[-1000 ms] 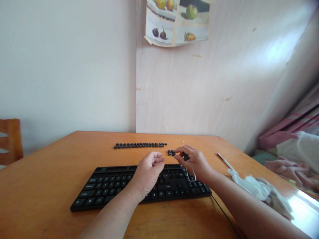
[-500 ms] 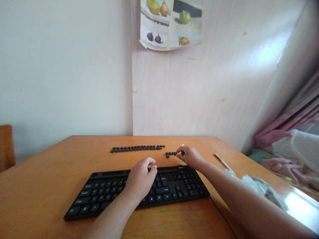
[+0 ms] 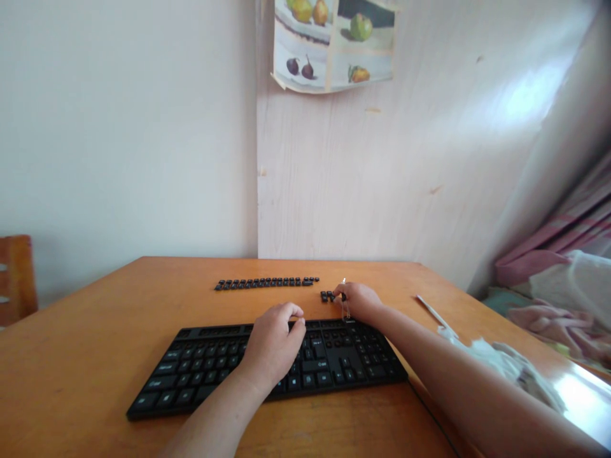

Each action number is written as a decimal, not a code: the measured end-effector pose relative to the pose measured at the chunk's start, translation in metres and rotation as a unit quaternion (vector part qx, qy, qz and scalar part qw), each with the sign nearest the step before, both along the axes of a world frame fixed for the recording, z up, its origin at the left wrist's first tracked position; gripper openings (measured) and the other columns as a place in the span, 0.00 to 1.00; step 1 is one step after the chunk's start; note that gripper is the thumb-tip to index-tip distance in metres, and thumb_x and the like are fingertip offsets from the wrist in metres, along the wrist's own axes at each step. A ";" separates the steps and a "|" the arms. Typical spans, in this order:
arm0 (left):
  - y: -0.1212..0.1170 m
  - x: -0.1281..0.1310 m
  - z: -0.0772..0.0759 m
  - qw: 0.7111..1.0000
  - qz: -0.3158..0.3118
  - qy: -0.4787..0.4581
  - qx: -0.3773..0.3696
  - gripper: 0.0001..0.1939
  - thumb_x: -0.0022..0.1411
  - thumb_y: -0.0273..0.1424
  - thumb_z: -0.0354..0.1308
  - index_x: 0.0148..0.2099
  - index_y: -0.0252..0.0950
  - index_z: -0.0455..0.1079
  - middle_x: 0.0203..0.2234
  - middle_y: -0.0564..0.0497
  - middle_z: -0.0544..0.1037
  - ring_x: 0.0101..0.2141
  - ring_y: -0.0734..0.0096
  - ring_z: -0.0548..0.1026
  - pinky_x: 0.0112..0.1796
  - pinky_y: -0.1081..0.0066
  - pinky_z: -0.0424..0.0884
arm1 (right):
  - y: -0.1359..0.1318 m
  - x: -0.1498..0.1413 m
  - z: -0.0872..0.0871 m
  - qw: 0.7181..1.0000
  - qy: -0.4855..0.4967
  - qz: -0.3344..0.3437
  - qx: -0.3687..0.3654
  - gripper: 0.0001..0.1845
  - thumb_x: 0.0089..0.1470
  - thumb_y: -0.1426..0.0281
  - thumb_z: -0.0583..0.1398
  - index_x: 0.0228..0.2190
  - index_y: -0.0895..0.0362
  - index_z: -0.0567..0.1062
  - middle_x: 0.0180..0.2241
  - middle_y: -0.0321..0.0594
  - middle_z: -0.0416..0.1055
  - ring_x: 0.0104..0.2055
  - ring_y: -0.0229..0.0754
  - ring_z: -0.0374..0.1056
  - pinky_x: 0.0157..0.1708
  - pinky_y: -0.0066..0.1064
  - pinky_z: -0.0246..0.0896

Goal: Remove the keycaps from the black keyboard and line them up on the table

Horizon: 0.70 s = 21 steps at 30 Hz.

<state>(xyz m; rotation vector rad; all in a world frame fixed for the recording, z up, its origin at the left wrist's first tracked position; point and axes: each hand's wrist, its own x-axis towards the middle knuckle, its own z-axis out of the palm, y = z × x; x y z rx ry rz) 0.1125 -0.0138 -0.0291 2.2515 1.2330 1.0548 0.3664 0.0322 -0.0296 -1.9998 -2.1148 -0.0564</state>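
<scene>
A black keyboard (image 3: 213,356) lies across the table in front of me. Over its middle is my left hand (image 3: 274,340), fingers loosely bent, with a gap between thumb and forefinger and nothing seen in it. Just beyond the keyboard's back right edge, my right hand (image 3: 358,302) is closed on a keycap puller; its thin wire loops (image 3: 345,310) hang below the fingers and a white tip shows above. A small dark piece shows at the fingertips, perhaps a keycap. Touching or close to those fingertips is a short group of loose black keycaps (image 3: 325,296).
Two rows of black keycaps (image 3: 267,282) lie farther back on the wooden table (image 3: 95,331). To the right are a white pen-like stick (image 3: 435,313) and a crumpled pale plastic bag (image 3: 510,369). The keyboard cable (image 3: 432,413) runs toward the front right. A chair (image 3: 18,277) stands at left.
My right hand has shifted slightly left among the short group of keycaps, hiding more of it. My left hand stays over the keyboard. The whole view has shifted slightly.
</scene>
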 end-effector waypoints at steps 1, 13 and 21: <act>0.000 0.000 0.000 1.000 0.000 0.001 0.000 0.08 0.62 0.32 0.52 0.39 0.38 0.71 0.38 0.48 0.78 0.43 0.63 0.74 0.45 0.64 0.67 | 0.000 0.000 0.000 1.000 -0.003 0.000 -0.003 0.14 0.54 0.64 0.59 0.42 0.50 0.79 0.38 0.41 0.78 0.40 0.46 0.72 0.34 0.31 0.58; 0.000 0.001 -0.001 1.000 0.005 0.011 -0.004 0.07 0.62 0.31 0.52 0.39 0.39 0.71 0.38 0.49 0.78 0.43 0.64 0.74 0.45 0.66 0.66 | 0.001 -0.005 0.004 0.999 -0.035 -0.013 -0.029 0.14 0.56 0.64 0.57 0.42 0.49 0.78 0.39 0.41 0.78 0.41 0.46 0.72 0.34 0.30 0.58; 0.000 0.001 -0.002 1.000 0.004 0.011 0.004 0.07 0.62 0.31 0.52 0.38 0.39 0.71 0.37 0.50 0.78 0.42 0.64 0.74 0.43 0.66 0.67 | -0.001 -0.006 0.005 0.999 -0.045 -0.009 -0.028 0.15 0.56 0.63 0.57 0.42 0.49 0.78 0.39 0.40 0.78 0.41 0.46 0.72 0.33 0.30 0.57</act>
